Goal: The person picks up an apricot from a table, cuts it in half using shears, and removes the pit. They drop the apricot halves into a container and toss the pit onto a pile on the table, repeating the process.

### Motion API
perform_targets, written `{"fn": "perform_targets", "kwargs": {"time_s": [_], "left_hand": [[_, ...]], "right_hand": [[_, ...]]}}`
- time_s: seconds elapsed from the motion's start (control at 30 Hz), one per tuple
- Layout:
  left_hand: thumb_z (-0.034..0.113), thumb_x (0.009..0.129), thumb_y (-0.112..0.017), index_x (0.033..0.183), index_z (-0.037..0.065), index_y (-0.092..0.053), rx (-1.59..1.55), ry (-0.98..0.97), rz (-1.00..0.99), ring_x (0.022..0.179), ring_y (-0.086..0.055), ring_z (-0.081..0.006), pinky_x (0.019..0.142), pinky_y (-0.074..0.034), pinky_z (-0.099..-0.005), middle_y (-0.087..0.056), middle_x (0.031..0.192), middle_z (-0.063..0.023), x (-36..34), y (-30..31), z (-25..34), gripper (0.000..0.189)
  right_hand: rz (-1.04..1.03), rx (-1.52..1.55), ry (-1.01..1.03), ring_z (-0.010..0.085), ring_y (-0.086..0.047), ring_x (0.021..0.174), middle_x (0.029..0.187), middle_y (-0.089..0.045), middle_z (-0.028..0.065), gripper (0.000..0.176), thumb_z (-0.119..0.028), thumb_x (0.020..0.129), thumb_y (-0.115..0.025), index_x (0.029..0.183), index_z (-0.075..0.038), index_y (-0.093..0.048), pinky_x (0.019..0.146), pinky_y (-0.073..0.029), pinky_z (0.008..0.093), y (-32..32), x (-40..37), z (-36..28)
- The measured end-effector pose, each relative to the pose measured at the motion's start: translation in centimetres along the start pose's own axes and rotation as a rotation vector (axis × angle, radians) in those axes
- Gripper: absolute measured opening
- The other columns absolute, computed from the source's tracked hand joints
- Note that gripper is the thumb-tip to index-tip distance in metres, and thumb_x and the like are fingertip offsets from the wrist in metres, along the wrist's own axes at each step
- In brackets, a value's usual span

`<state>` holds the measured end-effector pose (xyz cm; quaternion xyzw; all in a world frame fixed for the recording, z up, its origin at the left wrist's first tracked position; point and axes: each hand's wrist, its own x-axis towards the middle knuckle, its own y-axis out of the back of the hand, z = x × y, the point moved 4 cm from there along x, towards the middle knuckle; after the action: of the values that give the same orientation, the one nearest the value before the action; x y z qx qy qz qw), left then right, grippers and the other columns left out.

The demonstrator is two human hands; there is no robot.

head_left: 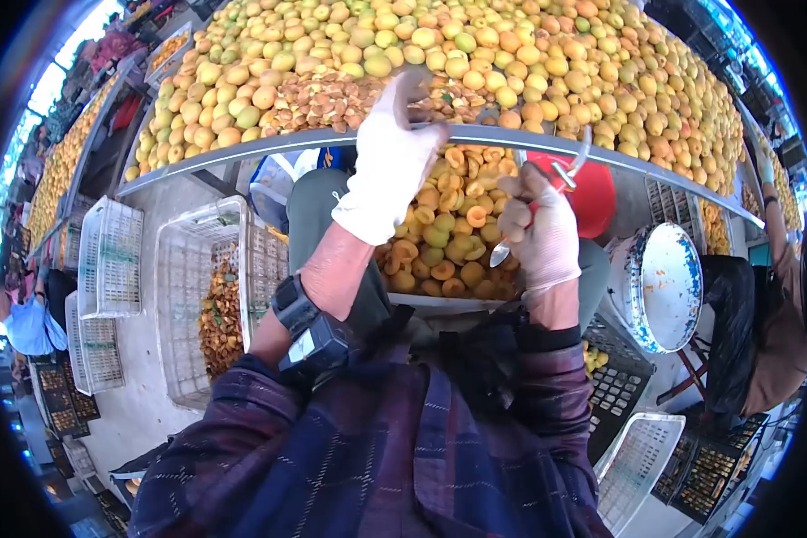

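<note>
Whole yellow-orange fruits (pixel 314 36) cover the table behind a metal edge (pixel 269 144). My left hand (pixel 394 148), in a white glove, is raised over that edge beside a heap of brown pits (pixel 327 101); its fingers are apart and blurred, with nothing seen between them. My right hand (pixel 545 224), in a pale glove, is closed on a small tool with a curved pale end (pixel 583 154) above and a metal blade tip (pixel 499 255) below. Beneath both hands, between the knees, a crate holds halved and opened fruits (pixel 453 238).
A red bucket (pixel 592 199) is behind my right hand. White crates (pixel 175 269) stand at the left, one holding brown scraps (pixel 220 323). A paint-marked white bucket (pixel 668 285) is at the right, near a seated co-worker (pixel 780 332).
</note>
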<state>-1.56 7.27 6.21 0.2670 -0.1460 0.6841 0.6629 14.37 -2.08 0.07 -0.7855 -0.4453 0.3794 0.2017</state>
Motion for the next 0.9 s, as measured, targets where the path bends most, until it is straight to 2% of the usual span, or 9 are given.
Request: {"fn": "perform_targets", "kwargs": {"time_s": [0.1,0.17,0.2,0.27,0.47,0.67,0.8,0.87,0.9], "left_hand": [[0.006,0.077,-0.061,0.099,-0.004,-0.061,-0.283,0.276,-0.28,0.077,-0.061,-0.013,0.07,-0.049,-0.0268,-0.066,0.086,-0.0109,-2.6,-0.5,-0.7,0.025],[0.008,0.083,-0.059,0.101,-0.004,-0.065,-0.354,0.391,-0.5,0.084,-0.059,-0.0114,0.078,-0.048,-0.0252,-0.066,0.092,-0.0045,-5.3,-1.9,0.2,0.022],[0.011,0.085,-0.061,0.107,-0.003,-0.063,-0.506,0.474,-0.638,0.091,-0.058,-0.0115,0.082,-0.047,-0.0254,-0.065,0.098,-0.0052,-6.2,-2.7,1.0,0.026],[0.022,0.089,-0.06,0.129,0.001,-0.049,-0.676,0.461,-0.833,0.104,-0.055,-0.012,0.09,-0.043,-0.0251,-0.057,0.12,-0.0072,-6.8,-3.8,1.9,0.046],[0.028,0.09,-0.058,0.134,0.002,-0.041,-1.42,0.666,-0.869,0.117,-0.048,-0.0145,0.096,-0.041,-0.0314,-0.053,0.122,-0.008,-10.2,-7.1,5.5,0.054],[0.015,0.085,-0.061,0.125,-0.004,-0.05,-1.271,0.707,-0.854,0.108,-0.055,-0.0152,0.096,-0.041,-0.0301,-0.059,0.117,-0.0091,-9.8,-6.9,6.6,0.045],[0.013,0.084,-0.063,0.118,-0.004,-0.055,-1.079,0.649,-0.923,0.101,-0.057,-0.013,0.091,-0.043,-0.0271,-0.062,0.108,-0.0074,-10.0,-6.5,6.9,0.039],[0.014,0.085,-0.063,0.114,-0.005,-0.056,-1.062,0.637,-0.946,0.1,-0.057,-0.0117,0.089,-0.042,-0.0255,-0.062,0.105,-0.0071,-10.4,-6.4,7.5,0.036],[0.013,0.085,-0.063,0.115,-0.005,-0.056,-1.14,0.725,-0.923,0.1,-0.057,-0.0111,0.089,-0.042,-0.025,-0.062,0.105,-0.0071,-11.0,-6.2,8.1,0.036]], "right_hand": [[-0.321,0.142,0.056,0.005,-0.033,0.044,0.067,-0.043,-0.0022,0.013,-0.02,0.095,-0.053,0.09,-0.008,-0.05,0.04,-0.024,0.022,-1.1,1.3,-3.2],[-0.319,0.186,0.248,0.005,-0.03,0.046,0.065,-0.034,-0.004,0.013,-0.019,0.096,-0.05,0.087,-0.01,-0.047,0.042,-0.025,0.0215,-3.1,1.3,-6.0],[-0.527,0.455,0.072,0.0051,-0.03,0.047,0.065,-0.034,-0.0039,0.017,-0.018,0.096,-0.049,0.083,-0.009,-0.044,0.043,-0.025,0.0211,-4.0,1.4,-7.0],[-0.53,0.481,0.102,0.0054,-0.029,0.047,0.066,-0.034,-0.0042,0.023,-0.019,0.097,-0.049,0.078,-0.008,-0.04,0.043,-0.027,0.0208,-5.2,1.8,-9.5],[-0.675,0.694,0.059,0.0061,-0.026,0.047,0.06,-0.025,-0.0051,0.026,-0.016,0.098,-0.047,0.074,-0.01,-0.036,0.043,-0.028,0.0211,-9.3,1.0,-12.3],[-0.56,0.544,0.284,0.0078,-0.028,0.046,0.065,-0.036,-0.0031,0.019,-0.017,0.095,-0.051,0.082,-0.006,-0.041,0.043,-0.03,0.023,-9.4,1.8,-12.5],[0.145,-0.609,0.999,0.0205,-0.059,0.052,0.078,-0.062,0.0157,0.031,-0.016,0.089,-0.056,0.116,-0.002,-0.05,0.046,-0.043,0.0324,-10.0,-0.2,-12.3],[0.242,-1.361,1.681,0.0262,-0.061,0.055,0.078,-0.064,0.0156,0.034,-0.015,0.086,-0.059,0.118,-0.006,-0.051,0.05,-0.048,0.0373,-11.7,-1.3,-11.3],[0.125,-1.548,1.708,0.0285,-0.062,0.058,0.08,-0.064,0.0149,0.036,-0.015,0.084,-0.061,0.118,-0.008,-0.051,0.053,-0.049,0.0391,-11.8,-1.1,-10.4]]}}
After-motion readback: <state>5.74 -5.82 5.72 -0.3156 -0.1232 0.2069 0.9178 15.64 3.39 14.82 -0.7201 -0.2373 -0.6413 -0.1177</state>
